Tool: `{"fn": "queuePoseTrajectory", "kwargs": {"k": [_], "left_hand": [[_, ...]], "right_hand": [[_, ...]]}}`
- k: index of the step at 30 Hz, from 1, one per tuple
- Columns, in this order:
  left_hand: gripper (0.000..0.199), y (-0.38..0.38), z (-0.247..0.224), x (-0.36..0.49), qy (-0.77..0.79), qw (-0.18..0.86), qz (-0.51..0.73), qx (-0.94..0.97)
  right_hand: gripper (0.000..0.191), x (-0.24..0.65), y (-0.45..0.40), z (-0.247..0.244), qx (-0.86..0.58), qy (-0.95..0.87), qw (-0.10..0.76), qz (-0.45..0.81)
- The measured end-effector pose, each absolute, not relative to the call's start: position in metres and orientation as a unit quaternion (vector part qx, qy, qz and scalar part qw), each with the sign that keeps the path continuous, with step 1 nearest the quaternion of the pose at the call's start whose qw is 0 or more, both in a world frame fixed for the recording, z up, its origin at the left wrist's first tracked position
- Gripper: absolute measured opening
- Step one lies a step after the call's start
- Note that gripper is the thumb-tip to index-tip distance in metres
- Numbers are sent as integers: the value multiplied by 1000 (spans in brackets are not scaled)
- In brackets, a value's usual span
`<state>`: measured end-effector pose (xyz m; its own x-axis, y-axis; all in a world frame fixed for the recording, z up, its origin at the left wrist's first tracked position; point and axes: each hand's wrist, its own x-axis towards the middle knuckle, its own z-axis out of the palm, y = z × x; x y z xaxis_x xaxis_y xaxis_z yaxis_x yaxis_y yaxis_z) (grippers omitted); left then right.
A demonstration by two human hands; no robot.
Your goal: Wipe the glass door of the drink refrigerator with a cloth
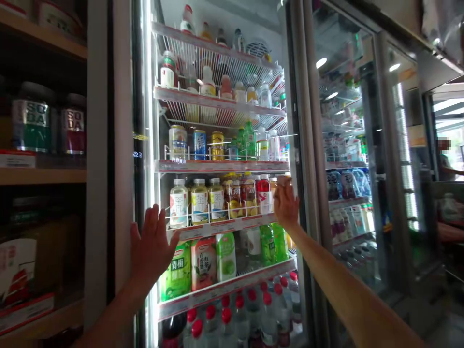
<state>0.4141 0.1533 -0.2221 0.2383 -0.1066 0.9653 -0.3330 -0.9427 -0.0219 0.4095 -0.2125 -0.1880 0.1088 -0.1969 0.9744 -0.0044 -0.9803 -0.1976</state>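
Observation:
A lit drinks cooler with wire shelves fills the middle of the view. My left hand (152, 244) is raised at its left edge, fingers spread and holding nothing, near a green carton (177, 270). On the right, my right hand (286, 203) is lifted before the fourth shelf with its fingers apart, beside a red bottle (264, 191). Whether either palm touches the glass cannot be made out. Between the hands stand pale tea bottles (199, 200) and dark tea bottles (249, 193). Below them are a red carton (203, 263) and a green-white bottle (226, 256).
Wooden shelves (43, 176) with SODA containers (36, 118) stand at the left. More glass-door coolers (348, 164) line the right side. Red-capped bottles (241, 314) fill the cooler's bottom. Part of a person (444, 145) shows at the far right.

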Motion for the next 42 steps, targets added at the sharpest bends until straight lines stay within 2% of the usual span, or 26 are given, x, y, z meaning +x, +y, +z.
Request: {"fn": "queuePoseTrajectory", "kwargs": {"k": [2, 3, 7, 9, 11, 14, 16, 21, 22, 24, 28, 30, 35, 37, 40, 42], "left_hand": [[64, 155, -222, 415, -146, 84, 604, 779], [63, 155, -223, 415, -146, 82, 604, 779], [61, 155, -221, 411, -137, 82, 606, 780], [60, 157, -217, 409, -137, 81, 615, 773], [59, 160, -211, 409, -136, 76, 625, 765], [58, 165, -204, 410, -140, 62, 629, 762], [58, 168, -202, 412, -146, 54, 624, 765], [56, 172, -201, 410, -149, 43, 614, 774], [56, 173, -200, 409, -147, 42, 614, 774], [55, 176, -197, 409, -144, 39, 618, 772], [52, 180, -191, 409, -152, 31, 618, 770], [51, 181, -189, 409, -157, 30, 614, 773], [54, 177, -180, 407, -152, 30, 610, 777], [56, 175, -174, 407, -153, 21, 602, 784], [57, 174, -167, 409, -157, 7, 580, 799], [57, 174, -166, 411, -157, 3, 570, 806]], "right_hand": [[47, 411, -217, -169, -725, 119, 114, -669], [47, 412, -210, -163, -728, 102, 105, -670], [48, 410, -155, -169, -761, -131, -59, -633], [49, 408, -143, -174, -766, -196, -107, -604], [50, 408, -149, -169, -772, -139, -66, -617], [49, 412, -161, -152, -743, 40, 73, -665], [50, 416, -149, -150, -729, 52, 89, -677], [53, 412, -83, -178, -749, -250, -121, -601], [54, 410, -78, -180, -749, -282, -141, -582], [54, 411, -79, -172, -759, -249, -109, -591], [54, 420, -87, -142, -749, -52, 61, -658], [55, 422, -75, -141, -746, -69, 56, -660], [58, 417, -43, -166, -753, -285, -116, -582], [59, 417, -47, -162, -759, -256, -99, -591], [58, 419, -56, -146, -768, -104, 0, -632], [59, 419, -53, -144, -771, -71, 15, -633]]}}
